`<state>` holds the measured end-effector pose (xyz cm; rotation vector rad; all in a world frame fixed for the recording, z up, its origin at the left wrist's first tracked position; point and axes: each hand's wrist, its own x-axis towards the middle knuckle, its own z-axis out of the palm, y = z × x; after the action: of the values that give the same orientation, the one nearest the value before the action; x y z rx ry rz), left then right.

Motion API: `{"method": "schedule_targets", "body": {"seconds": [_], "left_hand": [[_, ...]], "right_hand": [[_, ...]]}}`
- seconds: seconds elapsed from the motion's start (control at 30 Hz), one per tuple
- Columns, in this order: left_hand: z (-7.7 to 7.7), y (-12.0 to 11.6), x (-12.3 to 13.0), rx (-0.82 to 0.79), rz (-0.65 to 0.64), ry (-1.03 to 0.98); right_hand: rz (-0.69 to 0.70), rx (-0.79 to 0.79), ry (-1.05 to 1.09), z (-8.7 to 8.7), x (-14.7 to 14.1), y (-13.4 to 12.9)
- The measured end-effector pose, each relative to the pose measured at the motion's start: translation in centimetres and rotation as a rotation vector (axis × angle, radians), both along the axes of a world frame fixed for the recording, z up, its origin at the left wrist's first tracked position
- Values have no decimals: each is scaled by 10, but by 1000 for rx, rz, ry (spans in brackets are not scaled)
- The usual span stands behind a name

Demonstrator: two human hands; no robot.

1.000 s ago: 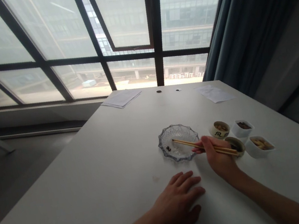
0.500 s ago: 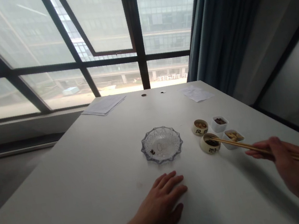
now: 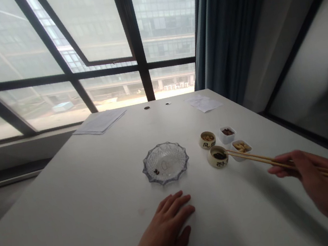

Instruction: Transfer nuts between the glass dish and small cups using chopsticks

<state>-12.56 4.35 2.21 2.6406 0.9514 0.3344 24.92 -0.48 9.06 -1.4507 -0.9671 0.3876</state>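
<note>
My right hand (image 3: pixel 321 180) is closed around a pair of wooden chopsticks (image 3: pixel 264 159). Their tips are at the right rim of a round cream cup (image 3: pixel 218 161) with dark pieces inside; whether they grip anything is too small to tell. Behind it stands another cream cup (image 3: pixel 208 144) with brownish pieces. Two clear square cups are to the right, one (image 3: pixel 227 134) with dark red pieces, one (image 3: pixel 242 150) with pale pieces. My left hand (image 3: pixel 171 222) lies on the table, fingers spread, in front of a glass dish (image 3: pixel 166 162) holding small dark pieces at its left.
The white table (image 3: pixel 116 198) reaches back to a window. A stack of papers (image 3: pixel 100 122) lies at the far left, loose sheets (image 3: pixel 204 102) at the far right. Two small round fittings sit near the back edge. A dark curtain (image 3: pixel 223 25) hangs at the right.
The chopstick tips have moved from inside the dark-filled cup to its right rim. The view has turned slightly right, so the table items appear further left. My left hand stays flat.
</note>
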Motion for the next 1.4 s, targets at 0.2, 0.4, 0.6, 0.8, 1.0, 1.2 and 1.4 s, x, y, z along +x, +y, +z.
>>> {"method": "schedule_targets", "body": {"seconds": [0.2, 0.4, 0.6, 0.8, 1.0, 1.2, 1.4], "left_hand": [[5, -1, 3, -18, 1, 1], [11, -3, 5, -43, -5, 6], [9, -5, 4, -59, -15, -32], [10, -6, 4, -66, -16, -31], [9, -7, 4, -72, -8, -40], [8, -5, 3, -73, -10, -52], [8, -5, 3, -73, -7, -50]], "right_hand": [[401, 77, 12, 9, -73, 38], [781, 6, -20, -11, -143, 97], [844, -79, -69, -27, -161, 117], [859, -94, -64, -30, -159, 119], [933, -47, -68, -32, -162, 122], [915, -33, -54, -35, -165, 125], [917, -33, -25, -37, -167, 128]]}}
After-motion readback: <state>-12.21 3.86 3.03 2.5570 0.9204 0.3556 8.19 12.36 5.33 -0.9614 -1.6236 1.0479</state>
